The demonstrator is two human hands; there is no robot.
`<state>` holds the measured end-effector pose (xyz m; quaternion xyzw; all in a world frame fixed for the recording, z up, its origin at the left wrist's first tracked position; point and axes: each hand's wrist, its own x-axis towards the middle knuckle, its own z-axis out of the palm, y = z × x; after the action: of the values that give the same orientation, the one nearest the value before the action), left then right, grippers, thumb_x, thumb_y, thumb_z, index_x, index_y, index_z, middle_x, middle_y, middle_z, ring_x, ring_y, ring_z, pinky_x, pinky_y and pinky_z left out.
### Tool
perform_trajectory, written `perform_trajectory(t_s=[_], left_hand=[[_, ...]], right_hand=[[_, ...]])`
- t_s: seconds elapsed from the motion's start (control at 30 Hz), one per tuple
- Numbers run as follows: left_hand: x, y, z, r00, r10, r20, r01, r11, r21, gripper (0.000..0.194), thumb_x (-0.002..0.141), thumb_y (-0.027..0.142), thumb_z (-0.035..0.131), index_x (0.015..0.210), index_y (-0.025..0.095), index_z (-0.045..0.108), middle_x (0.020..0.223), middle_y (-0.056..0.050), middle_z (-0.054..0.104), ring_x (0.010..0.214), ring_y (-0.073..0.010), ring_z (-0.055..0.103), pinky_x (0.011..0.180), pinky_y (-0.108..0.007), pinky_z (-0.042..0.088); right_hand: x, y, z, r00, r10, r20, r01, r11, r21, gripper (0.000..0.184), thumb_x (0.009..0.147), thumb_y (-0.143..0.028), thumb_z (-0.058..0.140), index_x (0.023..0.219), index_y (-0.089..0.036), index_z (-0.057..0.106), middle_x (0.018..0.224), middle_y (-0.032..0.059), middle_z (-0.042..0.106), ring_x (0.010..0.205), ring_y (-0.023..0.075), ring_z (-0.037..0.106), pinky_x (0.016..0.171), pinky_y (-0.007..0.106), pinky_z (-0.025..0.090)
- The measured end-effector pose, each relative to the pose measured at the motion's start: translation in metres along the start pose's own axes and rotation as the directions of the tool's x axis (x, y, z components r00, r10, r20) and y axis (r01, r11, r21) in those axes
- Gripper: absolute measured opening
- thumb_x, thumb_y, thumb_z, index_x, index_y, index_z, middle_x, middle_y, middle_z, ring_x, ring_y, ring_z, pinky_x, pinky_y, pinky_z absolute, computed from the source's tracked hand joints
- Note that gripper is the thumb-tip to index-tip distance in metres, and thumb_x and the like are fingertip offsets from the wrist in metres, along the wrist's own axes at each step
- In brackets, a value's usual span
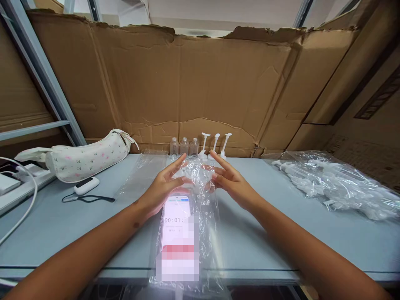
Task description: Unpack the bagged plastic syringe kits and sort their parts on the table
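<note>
A long clear plastic bag (208,233) runs from between my hands down over the table's front edge. My left hand (165,181) has hold of its left side, with the index finger pointing forward and the thumb inward. On the opposite side my right hand (231,179) grips it in a mirrored pose; some fingertips show only blurrily through the film. A lit phone (176,221) with a running timer lies beneath the bag's left part. Just beyond my fingers stand three small clear bottles (184,146) and three white pump heads (214,146) in a row.
Another clear plastic sheet or bag (142,171) lies flat to the left. Further left are a floral pouch (90,156), a small white device (86,186) with a dark strap, and a power strip (31,183). A bag of white pumps (337,183) rests right. Cardboard (140,79) walls the back.
</note>
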<state>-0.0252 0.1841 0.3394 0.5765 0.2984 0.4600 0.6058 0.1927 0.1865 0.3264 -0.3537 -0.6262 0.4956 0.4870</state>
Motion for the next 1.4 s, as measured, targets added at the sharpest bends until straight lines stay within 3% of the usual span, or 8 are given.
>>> perform_trajectory(t_s=[0.2, 0.57, 0.77, 0.83, 0.9, 0.97, 1.07, 1.4], left_hand=[[0.002, -0.005, 0.0, 0.998, 0.038, -0.05, -0.035, 0.998, 0.06, 0.062, 0.08, 0.022, 0.065, 0.137, 0.032, 0.043, 0.153, -0.007, 0.027, 0.094, -0.0202, 0.066, 0.077, -0.034, 0.055], [0.004, -0.006, -0.002, 0.995, 0.067, -0.072, -0.057, 0.99, 0.133, 0.061, 0.081, 0.025, 0.064, 0.138, 0.031, 0.042, 0.153, -0.007, 0.024, 0.095, -0.0191, 0.065, 0.088, -0.038, 0.051], [0.004, -0.004, -0.002, 0.977, 0.181, -0.114, -0.158, 0.97, 0.186, 0.063, 0.084, 0.025, 0.06, 0.141, 0.034, 0.035, 0.154, -0.006, 0.022, 0.092, -0.0155, 0.064, 0.089, -0.037, 0.051], [0.004, -0.004, -0.003, 0.977, 0.197, -0.082, -0.178, 0.965, 0.192, 0.06, 0.084, 0.027, 0.06, 0.139, 0.036, 0.038, 0.153, -0.006, 0.025, 0.087, -0.0141, 0.063, 0.081, -0.035, 0.054], [0.004, -0.004, -0.004, 0.989, 0.15, -0.009, -0.145, 0.965, 0.22, 0.051, 0.084, 0.029, 0.06, 0.134, 0.032, 0.047, 0.141, -0.008, 0.045, 0.08, -0.0137, 0.063, 0.071, -0.032, 0.055], [0.003, -0.004, -0.005, 0.997, 0.059, 0.053, -0.072, 0.955, 0.287, 0.042, 0.084, 0.029, 0.059, 0.126, 0.024, 0.058, 0.101, -0.007, 0.067, 0.065, -0.0116, 0.06, 0.061, -0.028, 0.053], [0.004, -0.005, -0.007, 0.999, -0.01, 0.051, -0.009, 0.934, 0.356, 0.035, 0.085, 0.027, 0.056, 0.118, 0.018, 0.064, 0.053, 0.004, 0.052, 0.046, -0.0079, 0.046, 0.047, -0.022, 0.043], [0.011, -0.002, -0.022, 0.989, 0.131, -0.076, -0.1, 0.943, 0.317, 0.038, 0.084, 0.032, 0.059, 0.121, 0.021, 0.062, 0.055, 0.004, 0.053, 0.053, -0.0086, 0.043, 0.058, -0.024, 0.047]], right_hand=[[0.0, 0.004, -0.002, 0.998, 0.036, 0.056, -0.03, 0.995, -0.096, 0.039, 0.084, -0.039, 0.058, 0.123, -0.036, 0.059, 0.135, 0.0025, 0.053, 0.069, 0.0093, 0.056, 0.076, 0.035, 0.051], [0.0, -0.005, -0.005, 0.997, 0.04, 0.059, -0.03, 0.987, -0.161, 0.044, 0.086, -0.032, 0.056, 0.129, -0.035, 0.053, 0.131, 0.0049, 0.057, 0.047, 0.0035, 0.05, 0.063, 0.032, 0.05], [-0.005, -0.012, -0.002, 0.952, 0.107, 0.288, -0.053, 0.98, -0.191, 0.043, 0.087, -0.034, 0.055, 0.129, -0.028, 0.054, 0.067, -0.0026, 0.068, 0.068, 0.0147, 0.065, 0.077, 0.037, 0.049], [-0.005, -0.011, 0.0, 0.953, 0.114, 0.279, -0.056, 0.976, -0.209, 0.04, 0.087, -0.031, 0.054, 0.127, -0.029, 0.056, 0.067, -0.0029, 0.068, 0.066, 0.0141, 0.064, 0.078, 0.037, 0.047], [-0.004, -0.008, -0.001, 0.976, 0.09, 0.196, -0.047, 0.976, -0.215, 0.036, 0.087, -0.028, 0.054, 0.123, -0.032, 0.06, 0.09, -0.0003, 0.072, 0.061, 0.0108, 0.061, 0.075, 0.035, 0.047], [-0.002, -0.006, -0.004, 0.995, 0.047, 0.093, -0.026, 0.978, -0.209, 0.033, 0.086, -0.027, 0.054, 0.116, -0.034, 0.064, 0.119, 0.0008, 0.064, 0.059, 0.0079, 0.056, 0.07, 0.032, 0.047], [0.001, -0.003, -0.01, 1.0, 0.006, 0.02, -0.002, 0.979, -0.203, 0.031, 0.086, -0.027, 0.053, 0.113, -0.034, 0.067, 0.129, 0.0011, 0.058, 0.059, 0.0071, 0.053, 0.065, 0.03, 0.047], [0.001, -0.003, -0.014, 0.946, 0.116, 0.304, -0.062, 0.981, -0.184, 0.03, 0.082, -0.033, 0.061, 0.112, -0.033, 0.067, 0.102, 0.0009, 0.068, 0.071, 0.0111, 0.061, 0.076, 0.033, 0.049]])
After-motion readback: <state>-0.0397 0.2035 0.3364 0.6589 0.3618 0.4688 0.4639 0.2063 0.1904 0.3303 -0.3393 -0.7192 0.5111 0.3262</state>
